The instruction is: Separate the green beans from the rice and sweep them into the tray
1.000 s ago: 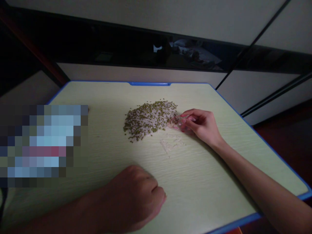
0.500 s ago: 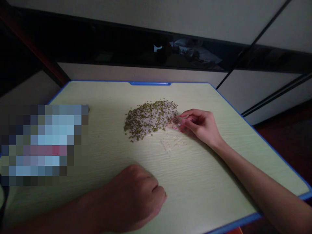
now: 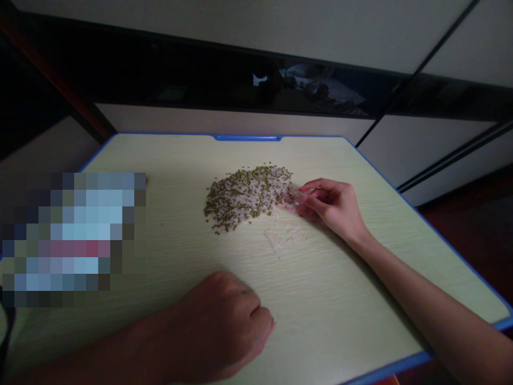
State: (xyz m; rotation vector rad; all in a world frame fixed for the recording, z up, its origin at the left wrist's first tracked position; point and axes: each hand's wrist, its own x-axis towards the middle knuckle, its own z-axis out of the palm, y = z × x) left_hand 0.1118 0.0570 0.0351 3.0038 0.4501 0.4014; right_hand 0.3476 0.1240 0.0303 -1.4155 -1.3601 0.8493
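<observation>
A heap of green mung beans mixed with pale rice-like grains (image 3: 244,195) lies on the light wood-grain table (image 3: 172,160). At the heap's right end, my right hand (image 3: 334,206) pinches a small clear plastic piece with reddish marks (image 3: 289,199) between thumb and fingers. Its exact kind is hard to make out in the dim light. Closer to me, a thin scatter of pale grains (image 3: 282,236) lies below that hand. My left hand (image 3: 224,318) rests as a closed fist near the table's front, apart from the heap; nothing shows in it, and its fingertips are turned out of sight.
On the left of the table is a blurred-out pixelated patch (image 3: 80,230), its content hidden. A blue rim with a raised blue strip (image 3: 248,138) edges the table. Behind stands a pale cabinet front with a dark glossy band (image 3: 192,75).
My right hand has shifted very slightly to the right, still pinching the clear plastic piece. My left fist and the heap look the same.
</observation>
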